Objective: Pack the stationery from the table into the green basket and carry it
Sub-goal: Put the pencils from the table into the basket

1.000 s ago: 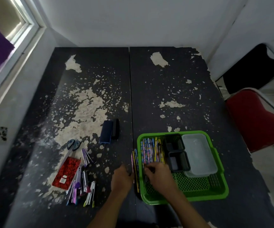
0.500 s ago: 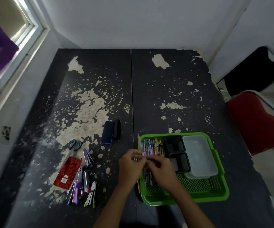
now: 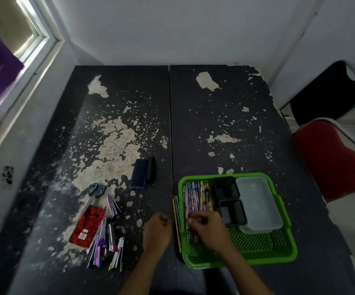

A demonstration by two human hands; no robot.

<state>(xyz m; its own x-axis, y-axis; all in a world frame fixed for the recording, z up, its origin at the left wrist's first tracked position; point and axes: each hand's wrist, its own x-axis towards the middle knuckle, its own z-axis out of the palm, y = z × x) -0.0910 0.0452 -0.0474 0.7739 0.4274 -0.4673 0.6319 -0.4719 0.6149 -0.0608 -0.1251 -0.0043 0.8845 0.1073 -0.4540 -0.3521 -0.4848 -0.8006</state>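
The green basket (image 3: 287,231) stands on the dark table at the near right. A row of patterned pencils (image 3: 195,196) lies in its left part. My right hand (image 3: 206,226) is inside the basket, with fingers curled round the near ends of those pencils. A few loose pencils (image 3: 176,216) lie on the table along the basket's left wall. Just left of them, my left hand (image 3: 157,231) rests with curled fingers and nothing visible in it.
Two black trays (image 3: 225,188) and a clear lidded box (image 3: 257,201) fill the basket's far right. On the table's left lie a red notebook (image 3: 88,226), scissors (image 3: 96,189), several pens and cutters (image 3: 106,245), a blue case (image 3: 139,176) and a black stapler (image 3: 151,173). A red chair (image 3: 332,158) stands at the right.
Both hands held pencils together over the basket's left rim. My right hand has since lowered into the basket with them, and my left hand has drawn back to the table.
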